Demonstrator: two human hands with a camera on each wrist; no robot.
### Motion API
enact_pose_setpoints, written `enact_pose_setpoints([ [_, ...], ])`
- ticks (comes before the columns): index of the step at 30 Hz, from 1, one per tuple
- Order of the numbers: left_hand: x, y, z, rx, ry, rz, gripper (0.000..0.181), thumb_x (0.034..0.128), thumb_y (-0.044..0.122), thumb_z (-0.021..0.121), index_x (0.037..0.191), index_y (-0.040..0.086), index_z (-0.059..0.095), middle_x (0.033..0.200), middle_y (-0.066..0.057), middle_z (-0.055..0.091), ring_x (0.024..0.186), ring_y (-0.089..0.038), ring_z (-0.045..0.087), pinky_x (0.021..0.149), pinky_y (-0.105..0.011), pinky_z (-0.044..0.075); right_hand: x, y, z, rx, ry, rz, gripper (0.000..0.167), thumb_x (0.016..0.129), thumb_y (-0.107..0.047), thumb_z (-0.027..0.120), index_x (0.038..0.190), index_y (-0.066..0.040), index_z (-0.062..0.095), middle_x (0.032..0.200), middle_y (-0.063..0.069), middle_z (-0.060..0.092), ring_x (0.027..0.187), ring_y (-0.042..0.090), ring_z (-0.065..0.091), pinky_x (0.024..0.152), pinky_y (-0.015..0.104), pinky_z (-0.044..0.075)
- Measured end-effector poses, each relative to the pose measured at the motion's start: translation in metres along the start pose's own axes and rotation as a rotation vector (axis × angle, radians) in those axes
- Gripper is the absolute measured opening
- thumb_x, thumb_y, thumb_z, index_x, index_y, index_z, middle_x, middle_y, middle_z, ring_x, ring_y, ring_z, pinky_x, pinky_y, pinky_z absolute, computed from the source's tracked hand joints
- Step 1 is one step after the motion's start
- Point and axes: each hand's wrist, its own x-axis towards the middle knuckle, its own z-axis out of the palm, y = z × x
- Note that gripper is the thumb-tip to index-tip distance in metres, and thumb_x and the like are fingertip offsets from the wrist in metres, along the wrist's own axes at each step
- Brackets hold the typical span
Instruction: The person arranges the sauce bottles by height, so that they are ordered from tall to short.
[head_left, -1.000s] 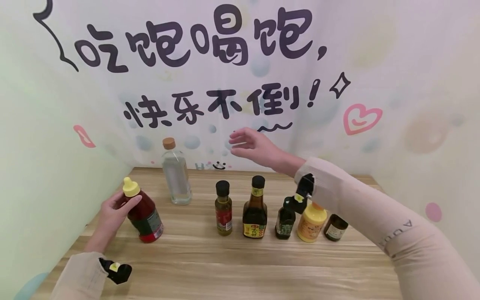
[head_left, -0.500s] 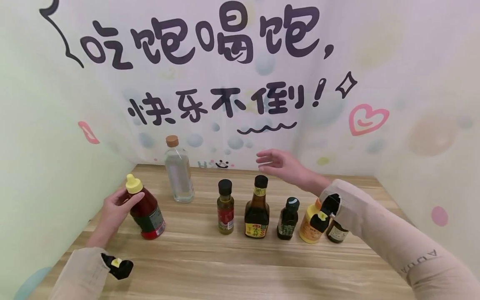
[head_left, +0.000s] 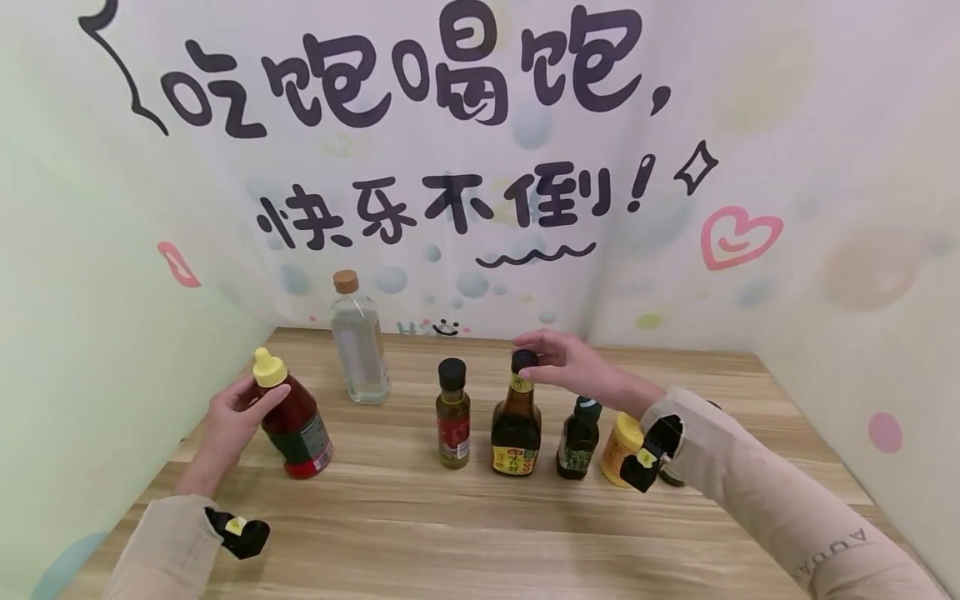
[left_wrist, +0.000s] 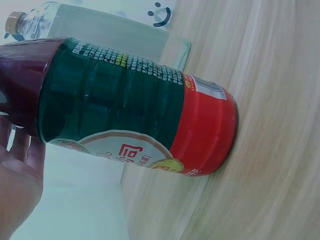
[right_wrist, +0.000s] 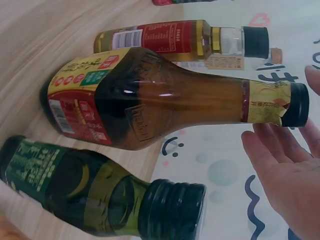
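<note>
My left hand (head_left: 234, 421) holds a dark red sauce bottle (head_left: 294, 429) with a yellow nozzle cap, thumb in front below the cap. It stands on the wooden table at the left. In the left wrist view the sauce bottle (left_wrist: 120, 110) shows its green and red label. My right hand (head_left: 573, 362) is around the black-capped top of a brown soy sauce bottle (head_left: 516, 421). In the right wrist view, loose fingers of the right hand (right_wrist: 295, 175) lie beside the neck of the soy sauce bottle (right_wrist: 170, 97); the thumb stands apart from the cap. Whether the fingers touch it I cannot tell.
A clear bottle (head_left: 360, 350) with a brown cap stands behind the sauce bottle. A small red-labelled bottle (head_left: 453, 425) is left of the soy sauce. To its right stand a dark green bottle (head_left: 579, 442) and a yellow jar (head_left: 619, 450). A printed cloth (head_left: 450, 275) hangs behind.
My right hand has come down from above the table, first rightward, to the top of the soy sauce bottle. The left hand keeps its hold on the red sauce bottle.
</note>
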Motion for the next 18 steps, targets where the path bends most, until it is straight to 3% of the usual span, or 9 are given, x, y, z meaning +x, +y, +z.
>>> enact_pose_setpoints([
  [2, 0.005, -0.017, -0.002, 0.003, 0.036, 0.009, 0.048, 0.082, 0.029, 0.063, 0.127, 0.02, 0.05, 0.109, 0.001, 0.057, 0.093, -0.008, 0.054, 0.071, -0.018, 0.047, -0.001, 0.001, 0.0, 0.004, -0.001, -0.006, 0.048, 0.083, -0.022, 0.062, 0.126, -0.008, 0.045, 0.123, 0.009, 0.049, 0.111, 0.023, 0.048, 0.089, 0.037, 0.042],
  [6, 0.005, -0.02, 0.0, -0.005, 0.053, 0.026, 0.048, 0.0828, 0.027, 0.062, 0.128, 0.02, 0.049, 0.11, -0.001, 0.057, 0.093, -0.011, 0.053, 0.07, -0.017, 0.047, -0.002, 0.004, 0.001, 0.012, 0.004, -0.02, 0.048, 0.082, -0.019, 0.063, 0.125, -0.007, 0.045, 0.118, 0.01, 0.052, 0.108, 0.023, 0.05, 0.087, 0.036, 0.043],
  [7, 0.009, -0.027, 0.0, 0.055, 0.083, 0.018, 0.048, 0.0826, 0.028, 0.063, 0.128, 0.023, 0.048, 0.109, 0.001, 0.056, 0.092, -0.009, 0.053, 0.067, -0.015, 0.047, -0.001, 0.004, 0.002, 0.012, 0.004, -0.023, 0.048, 0.082, -0.018, 0.064, 0.125, -0.006, 0.046, 0.117, 0.01, 0.053, 0.107, 0.023, 0.051, 0.086, 0.035, 0.043],
  [18, 0.007, -0.023, -0.001, 0.053, 0.08, 0.002, 0.049, 0.0813, 0.03, 0.064, 0.128, 0.025, 0.048, 0.11, 0.001, 0.056, 0.093, -0.01, 0.053, 0.071, -0.017, 0.047, 0.003, 0.014, 0.005, 0.065, 0.039, -0.038, 0.043, 0.08, -0.01, 0.065, 0.12, -0.004, 0.05, 0.108, 0.014, 0.055, 0.096, 0.023, 0.056, 0.08, 0.033, 0.047],
])
